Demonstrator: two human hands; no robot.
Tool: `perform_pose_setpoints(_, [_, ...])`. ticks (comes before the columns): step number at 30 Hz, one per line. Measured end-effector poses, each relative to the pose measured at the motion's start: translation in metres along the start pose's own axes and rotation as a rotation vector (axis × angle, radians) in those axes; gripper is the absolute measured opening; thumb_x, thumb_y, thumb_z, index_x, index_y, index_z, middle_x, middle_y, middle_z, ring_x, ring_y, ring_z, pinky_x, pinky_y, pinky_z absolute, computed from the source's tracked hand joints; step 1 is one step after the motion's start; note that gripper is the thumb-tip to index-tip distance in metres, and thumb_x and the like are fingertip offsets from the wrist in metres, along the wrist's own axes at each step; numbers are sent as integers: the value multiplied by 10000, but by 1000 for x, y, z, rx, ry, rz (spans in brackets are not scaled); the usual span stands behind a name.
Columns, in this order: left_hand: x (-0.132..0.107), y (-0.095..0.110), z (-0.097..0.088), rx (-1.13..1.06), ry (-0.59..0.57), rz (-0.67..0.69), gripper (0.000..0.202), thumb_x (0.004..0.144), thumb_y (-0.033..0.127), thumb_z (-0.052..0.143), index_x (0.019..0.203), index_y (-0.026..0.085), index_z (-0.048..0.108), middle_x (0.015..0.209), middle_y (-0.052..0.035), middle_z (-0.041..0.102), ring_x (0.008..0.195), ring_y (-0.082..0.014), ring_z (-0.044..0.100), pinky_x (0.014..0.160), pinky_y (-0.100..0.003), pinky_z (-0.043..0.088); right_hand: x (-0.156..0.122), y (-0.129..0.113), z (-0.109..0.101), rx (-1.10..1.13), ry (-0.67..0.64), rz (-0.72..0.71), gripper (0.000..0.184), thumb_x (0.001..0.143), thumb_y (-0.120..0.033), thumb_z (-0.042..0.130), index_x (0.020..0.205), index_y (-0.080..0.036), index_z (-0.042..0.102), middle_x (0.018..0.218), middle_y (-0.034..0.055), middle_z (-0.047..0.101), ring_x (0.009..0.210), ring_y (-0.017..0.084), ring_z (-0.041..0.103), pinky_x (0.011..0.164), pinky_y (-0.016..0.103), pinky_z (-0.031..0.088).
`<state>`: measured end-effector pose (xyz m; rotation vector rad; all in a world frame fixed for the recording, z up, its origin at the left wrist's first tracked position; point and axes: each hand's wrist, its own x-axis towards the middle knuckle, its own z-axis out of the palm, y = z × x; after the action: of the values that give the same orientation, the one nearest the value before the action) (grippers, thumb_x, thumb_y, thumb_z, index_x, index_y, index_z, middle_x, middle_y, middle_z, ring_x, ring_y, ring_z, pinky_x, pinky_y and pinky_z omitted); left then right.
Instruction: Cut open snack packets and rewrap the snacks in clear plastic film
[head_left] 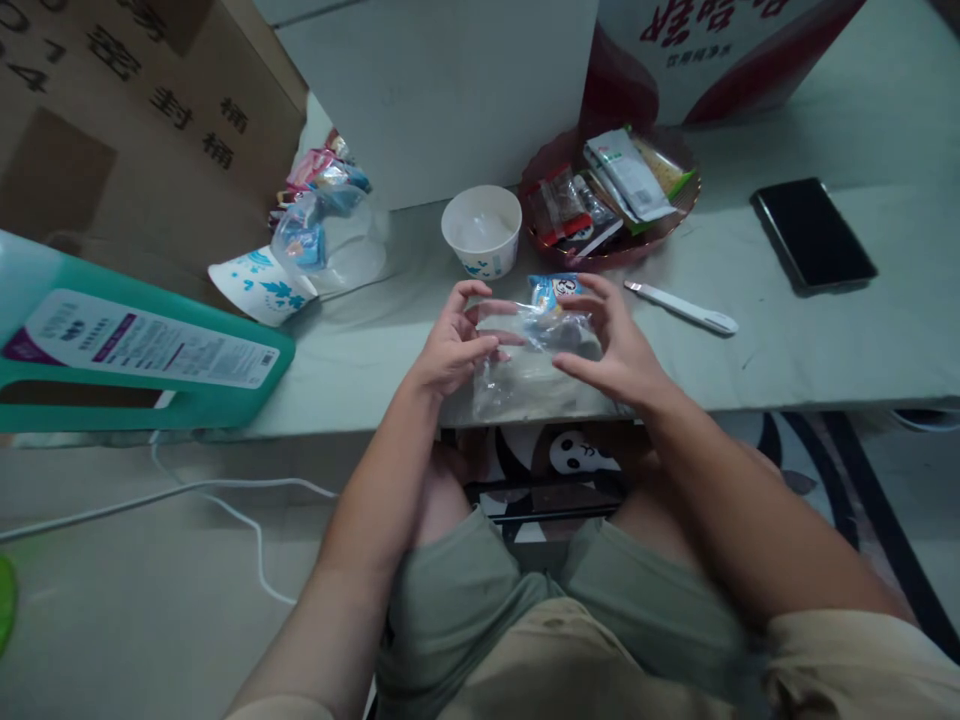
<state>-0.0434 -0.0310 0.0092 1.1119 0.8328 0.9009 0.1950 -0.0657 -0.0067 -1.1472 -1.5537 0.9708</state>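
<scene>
Left hand (pixel 450 350) and right hand (pixel 611 350) both gripping clear crumpled plastic bag (pixel 525 385) at near edge of pale surface (pixel 787 340), small blue-wrapped sweet (pixel 553 290) at bag top. Judgement: pinch rims evenly, keep mouth upward.

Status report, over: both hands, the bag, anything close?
Left hand and right hand both grip clear plastic bag at table edge. Blue packet at its top. Paper cup just behind, apart.

The pale desk (pixel 787 340) carries an upright paper cup (pixel 482 230) near 12 o'clock, a brown plate (pixel 664 237) with packets at 1 o'clock and a black phone (pixel 814 232) at 2 o'clock. A white tool (pixel 682 307) lies near the plate, a tipped cup (pixel 259 285) at 10 o'clock, a clear bag (pixel 517 385) at 6 o'clock.
</scene>
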Motion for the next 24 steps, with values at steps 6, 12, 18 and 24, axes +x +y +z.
perform_pose_setpoints(6, [-3,1,3,-86,-56,-102,721,641,517,870,1252,260,586,1295,-109,700,1092,-276,738,855,-359,607,4,-9,9,140,-58,197,293,782,-471,751,796,-218,604,749,13,669,707,187,654,681,351,546])
perform_pose_setpoints(12, [4,-8,9,30,59,-202,349,725,379,783,967,164,654,799,-39,741,718,-160,723,703,-287,567,3,-14,5,306,-17,309,412,699,-407,815,962,-253,538,862,10,740,750,176,711,635,297,553])
perform_pose_setpoints(18, [5,-4,8,99,129,-109,312,724,280,711,1031,253,666,531,78,488,463,-93,519,465,-204,411,0,-19,1,369,-16,360,368,738,-363,734,1069,-272,603,601,-60,651,501,141,606,529,294,503])
perform_pose_setpoints(24, [6,4,-2,-38,-20,-94,322,691,503,631,658,184,648,561,-13,569,473,-138,551,448,-269,435,1,-17,-1,538,-40,346,153,666,-362,649,728,-222,662,654,4,650,572,147,584,544,294,467])
